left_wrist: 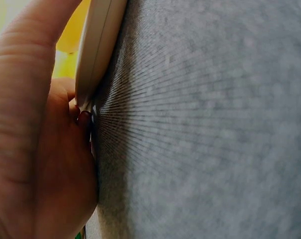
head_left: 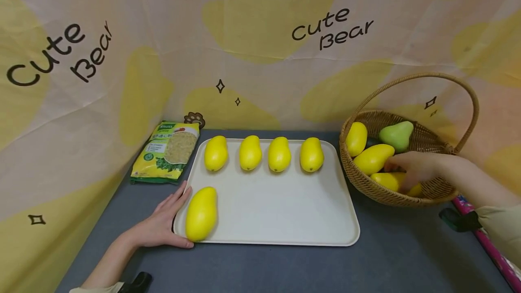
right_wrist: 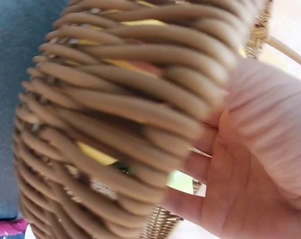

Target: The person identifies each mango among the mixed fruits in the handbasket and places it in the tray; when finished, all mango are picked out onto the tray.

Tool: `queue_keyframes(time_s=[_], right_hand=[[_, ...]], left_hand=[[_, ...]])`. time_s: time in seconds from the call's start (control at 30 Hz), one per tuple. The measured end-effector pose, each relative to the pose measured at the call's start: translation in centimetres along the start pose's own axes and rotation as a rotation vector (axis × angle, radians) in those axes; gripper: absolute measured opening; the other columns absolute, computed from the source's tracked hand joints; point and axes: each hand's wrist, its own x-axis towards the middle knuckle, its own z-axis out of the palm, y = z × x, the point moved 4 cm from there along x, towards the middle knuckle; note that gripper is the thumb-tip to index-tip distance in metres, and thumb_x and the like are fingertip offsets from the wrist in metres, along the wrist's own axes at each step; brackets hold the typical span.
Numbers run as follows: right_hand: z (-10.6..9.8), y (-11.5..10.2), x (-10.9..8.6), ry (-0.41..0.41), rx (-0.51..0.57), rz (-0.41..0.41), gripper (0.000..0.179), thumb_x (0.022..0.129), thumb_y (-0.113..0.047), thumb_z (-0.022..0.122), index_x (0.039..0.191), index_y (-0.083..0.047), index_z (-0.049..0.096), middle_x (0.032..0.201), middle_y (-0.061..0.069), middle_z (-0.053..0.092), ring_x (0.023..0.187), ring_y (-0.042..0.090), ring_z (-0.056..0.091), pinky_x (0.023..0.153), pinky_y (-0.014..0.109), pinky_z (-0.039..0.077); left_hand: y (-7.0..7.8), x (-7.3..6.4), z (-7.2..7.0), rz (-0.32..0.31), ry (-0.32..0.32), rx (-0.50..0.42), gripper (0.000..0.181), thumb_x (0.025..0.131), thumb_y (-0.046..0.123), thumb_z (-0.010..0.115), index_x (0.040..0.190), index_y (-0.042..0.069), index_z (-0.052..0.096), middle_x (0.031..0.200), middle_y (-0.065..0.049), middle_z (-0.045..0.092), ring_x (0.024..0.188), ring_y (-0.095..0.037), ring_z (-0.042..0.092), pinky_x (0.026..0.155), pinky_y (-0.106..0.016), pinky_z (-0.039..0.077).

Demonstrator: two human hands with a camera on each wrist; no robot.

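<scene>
My left hand (head_left: 164, 220) rests at the left edge of the cream tray (head_left: 268, 220), fingers spread along its side and thumb at the front left corner. A yellow mango (head_left: 201, 214) lies on the tray beside this hand. Several more mangoes stand in a row along the tray's far side, such as the mango (head_left: 311, 154) at the right end. My right hand (head_left: 415, 168) reaches into the wicker basket (head_left: 366, 189), its thumb and fingers around a mango (head_left: 384, 181) there. In the right wrist view, the basket's woven wall hides the fingertips.
Other mangoes (head_left: 373, 159), a green pear (head_left: 396, 136) and a dark item (head_left: 372, 142) lie in the basket, whose tall handle (head_left: 474, 98) arches overhead. A yellow-green food packet (head_left: 166, 152) lies behind the tray's left side. Printed cloth (head_left: 260, 58) hangs behind the grey table (head_left: 260, 270).
</scene>
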Motion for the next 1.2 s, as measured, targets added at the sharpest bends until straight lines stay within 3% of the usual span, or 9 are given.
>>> queue_keyframes(time_s=[0.13,0.27,0.4,0.57,0.67,0.87,1.13,1.2], right_hand=[[0.3,0.0,0.2,0.037,-0.032,-0.044,0.042,0.067,-0.016,0.083,0.104,-0.015,0.062,0.094,-0.005,0.05,0.082,0.015,0.044,0.07,0.029,0.038],[0.3,0.0,-0.1,0.035,-0.037,-0.041,0.043,0.069,-0.017,0.082,0.106,-0.016,0.061,0.094,-0.004,0.051,0.081,0.015,0.045,0.069,0.029,0.038],[-0.3,-0.5,-0.8,0.05,-0.06,-0.026,0.05,0.072,-0.028,0.082,0.114,-0.014,0.058,0.096,-0.004,0.053,0.083,0.015,0.047,0.07,0.029,0.04],[-1.5,-1.8,-1.9,0.149,-0.085,-0.048,0.064,0.076,-0.045,0.08,0.123,-0.008,0.056,0.115,-0.001,0.062,0.101,0.02,0.058,0.085,0.041,0.049],[-2.4,-2.8,-2.5,0.251,-0.079,-0.058,0.066,0.079,-0.047,0.077,0.126,-0.006,0.055,0.117,0.003,0.063,0.105,0.023,0.06,0.088,0.047,0.049],[-3.4,-4.9,-3.0,0.429,0.003,-0.06,0.063,0.086,-0.04,0.073,0.133,-0.005,0.05,0.119,0.01,0.063,0.105,0.027,0.061,0.082,0.043,0.054],[-3.8,-7.5,-3.0,0.566,0.135,-0.036,0.064,0.089,-0.036,0.072,0.14,-0.009,0.045,0.121,0.014,0.061,0.108,0.031,0.058,0.077,0.031,0.056],[-3.7,-8.2,-2.8,0.576,0.214,-0.032,0.064,0.091,-0.035,0.07,0.143,-0.009,0.042,0.122,0.014,0.06,0.11,0.031,0.056,0.082,0.037,0.054]], left_hand=[[0.1,-0.2,0.0,0.009,0.007,0.0,0.127,0.065,0.056,0.083,0.156,0.004,0.011,0.163,-0.014,-0.008,0.141,-0.052,0.002,0.105,-0.068,0.004],[0.0,-0.2,0.0,0.005,0.004,0.006,0.127,0.065,0.057,0.083,0.156,0.005,0.011,0.163,-0.014,-0.008,0.141,-0.052,0.003,0.105,-0.068,0.003],[-0.2,-0.1,0.1,-0.01,-0.002,0.008,0.127,0.065,0.057,0.083,0.157,0.006,0.01,0.163,-0.012,-0.008,0.141,-0.051,0.003,0.105,-0.067,0.003],[-0.4,0.0,0.1,-0.021,-0.005,0.005,0.127,0.065,0.057,0.082,0.157,0.007,0.01,0.163,-0.01,-0.008,0.142,-0.05,0.002,0.106,-0.068,0.003],[-0.4,0.0,0.1,-0.019,-0.005,0.009,0.127,0.065,0.058,0.082,0.157,0.008,0.011,0.163,-0.01,-0.008,0.141,-0.05,0.003,0.105,-0.068,0.003],[-0.6,0.0,0.1,-0.024,-0.004,0.021,0.127,0.065,0.059,0.082,0.157,0.008,0.011,0.163,-0.01,-0.008,0.142,-0.05,0.003,0.106,-0.067,0.004],[-0.4,0.0,0.0,-0.045,-0.018,0.008,0.128,0.064,0.06,0.082,0.157,0.007,0.011,0.163,-0.01,-0.009,0.141,-0.05,0.003,0.105,-0.068,0.004],[-0.3,-0.1,-0.1,-0.051,-0.021,0.008,0.129,0.064,0.06,0.082,0.157,0.007,0.011,0.163,-0.01,-0.009,0.142,-0.05,0.003,0.106,-0.068,0.003]])
